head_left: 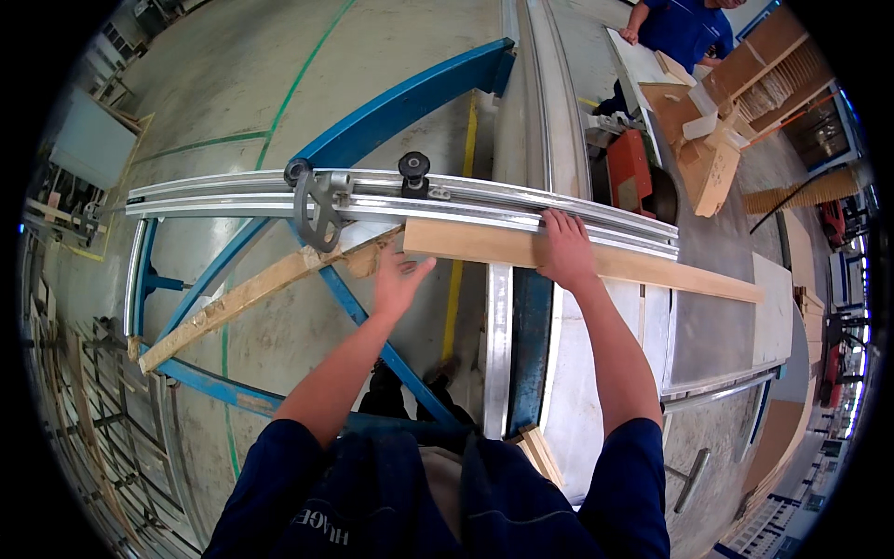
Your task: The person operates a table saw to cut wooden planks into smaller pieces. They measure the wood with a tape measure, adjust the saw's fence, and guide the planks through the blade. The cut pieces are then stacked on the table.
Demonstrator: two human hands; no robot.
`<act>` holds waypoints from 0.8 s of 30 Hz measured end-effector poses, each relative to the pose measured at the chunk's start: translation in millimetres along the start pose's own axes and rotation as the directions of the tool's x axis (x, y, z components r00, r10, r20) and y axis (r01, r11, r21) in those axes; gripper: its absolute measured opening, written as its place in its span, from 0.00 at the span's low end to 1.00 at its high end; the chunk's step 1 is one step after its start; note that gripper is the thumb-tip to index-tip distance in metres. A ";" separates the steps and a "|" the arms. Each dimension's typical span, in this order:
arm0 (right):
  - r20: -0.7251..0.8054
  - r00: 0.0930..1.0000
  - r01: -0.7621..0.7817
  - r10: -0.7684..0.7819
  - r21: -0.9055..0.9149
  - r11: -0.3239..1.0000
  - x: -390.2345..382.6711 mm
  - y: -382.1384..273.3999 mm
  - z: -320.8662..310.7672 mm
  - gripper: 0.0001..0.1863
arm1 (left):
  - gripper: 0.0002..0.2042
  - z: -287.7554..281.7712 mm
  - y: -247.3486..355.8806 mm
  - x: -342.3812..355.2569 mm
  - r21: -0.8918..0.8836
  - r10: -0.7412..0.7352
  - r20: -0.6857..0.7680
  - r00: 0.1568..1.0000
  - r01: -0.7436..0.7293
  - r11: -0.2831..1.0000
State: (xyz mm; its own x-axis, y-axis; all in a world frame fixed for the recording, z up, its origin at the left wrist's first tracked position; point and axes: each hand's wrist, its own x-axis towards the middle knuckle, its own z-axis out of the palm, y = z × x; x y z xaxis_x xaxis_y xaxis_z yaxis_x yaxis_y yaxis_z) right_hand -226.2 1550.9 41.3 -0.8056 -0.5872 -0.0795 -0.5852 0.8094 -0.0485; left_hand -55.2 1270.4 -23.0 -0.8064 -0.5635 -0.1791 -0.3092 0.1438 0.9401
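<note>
A long, narrow light-wood board lies against the near side of a silver metal fence. It stretches from the middle of the view to the right. My right hand is laid over the board, fingers at its far edge by the fence and thumb on its near side. Just off the board's left end is my left hand, thumb and fingers apart and nothing held in it. Whether its fingertips touch the board end is hard to see. A grey flip stop and a black knob are mounted on the fence.
A blue frame carries the fence, with a rough wood strip slanting across at left. Right lies the pale machine table. At the far right, a person in blue stands by a bench with wood pieces.
</note>
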 end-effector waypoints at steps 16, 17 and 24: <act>0.190 0.933 -0.358 0.305 0.416 0.836 -283.2 -81.2 2.7 0.55 | 0.22 43.3 4.0 11.1 -0.602 -0.239 -0.195 0.951 0.076 0.795; 0.255 0.901 -0.428 0.350 0.404 0.808 -315.9 -95.9 5.0 0.56 | 0.22 43.5 4.4 9.8 -0.601 -0.237 -0.203 0.950 0.071 0.796; 0.293 0.776 -0.629 0.558 0.409 0.661 -402.9 -146.5 29.5 0.50 | 0.21 47.3 -0.5 19.6 -0.536 -0.230 -0.222 0.947 0.078 0.841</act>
State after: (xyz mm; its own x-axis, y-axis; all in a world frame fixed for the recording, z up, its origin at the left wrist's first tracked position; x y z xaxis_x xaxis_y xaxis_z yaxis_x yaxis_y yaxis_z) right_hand 186.8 1669.1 51.0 -0.9246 -0.0023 -0.3808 0.1581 0.9075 -0.3892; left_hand -94.8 1297.8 -40.7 -0.5809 -0.7478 -0.3213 -0.0533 -0.3590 0.9318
